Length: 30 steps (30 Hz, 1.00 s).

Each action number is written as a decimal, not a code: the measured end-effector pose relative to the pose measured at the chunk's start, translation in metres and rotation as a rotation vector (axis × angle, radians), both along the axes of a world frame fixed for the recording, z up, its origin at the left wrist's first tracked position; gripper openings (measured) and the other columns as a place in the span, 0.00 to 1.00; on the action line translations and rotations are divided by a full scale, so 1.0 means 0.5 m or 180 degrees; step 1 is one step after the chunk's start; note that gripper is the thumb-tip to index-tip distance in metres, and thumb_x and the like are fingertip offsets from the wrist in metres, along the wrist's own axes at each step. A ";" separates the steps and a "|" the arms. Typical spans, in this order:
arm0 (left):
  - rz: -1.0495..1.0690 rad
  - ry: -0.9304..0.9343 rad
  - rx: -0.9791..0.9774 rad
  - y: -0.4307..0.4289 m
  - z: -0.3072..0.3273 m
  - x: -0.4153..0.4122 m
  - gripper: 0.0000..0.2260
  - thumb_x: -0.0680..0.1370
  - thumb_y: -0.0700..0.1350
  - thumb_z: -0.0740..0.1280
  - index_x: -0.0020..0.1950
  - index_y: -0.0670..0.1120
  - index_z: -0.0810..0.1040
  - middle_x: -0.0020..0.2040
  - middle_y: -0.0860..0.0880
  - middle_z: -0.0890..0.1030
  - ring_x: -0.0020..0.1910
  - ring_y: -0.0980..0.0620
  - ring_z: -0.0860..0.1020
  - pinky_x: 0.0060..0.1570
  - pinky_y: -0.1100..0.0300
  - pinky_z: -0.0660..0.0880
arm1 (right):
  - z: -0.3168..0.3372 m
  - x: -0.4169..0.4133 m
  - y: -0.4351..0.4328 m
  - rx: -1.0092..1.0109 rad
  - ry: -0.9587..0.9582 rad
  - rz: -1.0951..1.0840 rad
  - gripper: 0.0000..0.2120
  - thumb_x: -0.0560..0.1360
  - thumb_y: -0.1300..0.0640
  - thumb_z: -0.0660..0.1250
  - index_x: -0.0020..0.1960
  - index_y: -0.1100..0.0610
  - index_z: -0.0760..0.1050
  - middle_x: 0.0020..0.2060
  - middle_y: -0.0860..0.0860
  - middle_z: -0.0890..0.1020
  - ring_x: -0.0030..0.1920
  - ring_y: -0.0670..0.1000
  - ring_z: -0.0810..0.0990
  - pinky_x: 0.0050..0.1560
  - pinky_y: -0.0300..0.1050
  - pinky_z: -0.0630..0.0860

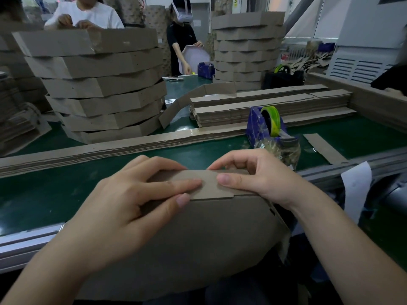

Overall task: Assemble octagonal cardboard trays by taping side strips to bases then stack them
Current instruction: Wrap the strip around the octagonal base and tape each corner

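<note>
Fingers [182, 183] of L hand [130, 199]: near-straight, close together, pressed flat on side strip [208, 186]. R hand [255, 175]: thumb on strip's near face, other fingers curled over its top edge, pinching it. Strip runs along upper edge of cardboard tray [198, 238], tilted at belt edge before the person; inside not visible. Tape dispenser [266, 128], blue: green-yellow roll in it, just beyond R hand. Green belt [44, 194]: tall stack of trays [103, 89] far L, 2nd stack [246, 49] at back, flat strip piles [264, 104] btwn. Workshop; seated person [88, 16] behind L stack, standing person [176, 42] at back.
</note>
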<state>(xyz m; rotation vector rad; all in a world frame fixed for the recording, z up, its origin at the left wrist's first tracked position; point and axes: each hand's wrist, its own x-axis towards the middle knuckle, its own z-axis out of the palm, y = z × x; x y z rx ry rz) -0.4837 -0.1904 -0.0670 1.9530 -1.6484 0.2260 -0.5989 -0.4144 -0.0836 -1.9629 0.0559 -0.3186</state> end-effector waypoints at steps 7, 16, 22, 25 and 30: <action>0.0021 -0.0658 0.0322 -0.018 0.014 -0.003 0.16 0.79 0.59 0.59 0.64 0.60 0.78 0.57 0.54 0.79 0.51 0.50 0.78 0.46 0.49 0.76 | -0.011 0.012 0.012 -0.0169 -0.0227 -0.0056 0.12 0.70 0.46 0.71 0.52 0.49 0.83 0.46 0.52 0.84 0.50 0.53 0.82 0.54 0.53 0.77; 0.0071 -0.0946 0.0325 -0.024 0.013 0.004 0.17 0.79 0.58 0.57 0.62 0.59 0.80 0.55 0.53 0.79 0.49 0.50 0.79 0.44 0.50 0.78 | -0.031 0.011 0.009 -0.0058 -0.0904 -0.0636 0.09 0.75 0.52 0.64 0.51 0.52 0.82 0.43 0.43 0.82 0.48 0.46 0.80 0.49 0.38 0.74; 0.0131 -0.0711 0.0267 -0.033 0.009 -0.003 0.17 0.78 0.58 0.58 0.61 0.59 0.81 0.54 0.54 0.79 0.50 0.50 0.79 0.44 0.50 0.78 | -0.026 0.008 -0.151 -0.0305 -0.0707 -0.3224 0.06 0.78 0.50 0.64 0.49 0.49 0.79 0.50 0.49 0.80 0.42 0.42 0.76 0.39 0.38 0.69; 0.0139 -0.0669 0.0255 -0.035 0.009 0.001 0.17 0.78 0.59 0.58 0.61 0.60 0.80 0.54 0.55 0.79 0.51 0.50 0.79 0.45 0.49 0.78 | -0.036 0.017 -0.223 -0.0223 0.0515 -0.3465 0.10 0.77 0.44 0.62 0.46 0.48 0.76 0.57 0.53 0.77 0.43 0.48 0.75 0.40 0.44 0.68; 0.0158 -0.0658 0.0213 -0.035 0.005 0.003 0.17 0.78 0.60 0.58 0.61 0.60 0.81 0.54 0.57 0.79 0.50 0.52 0.79 0.44 0.50 0.78 | -0.045 0.029 -0.239 0.0803 0.0308 -0.3382 0.09 0.73 0.48 0.69 0.37 0.50 0.79 0.37 0.47 0.79 0.36 0.48 0.72 0.33 0.44 0.64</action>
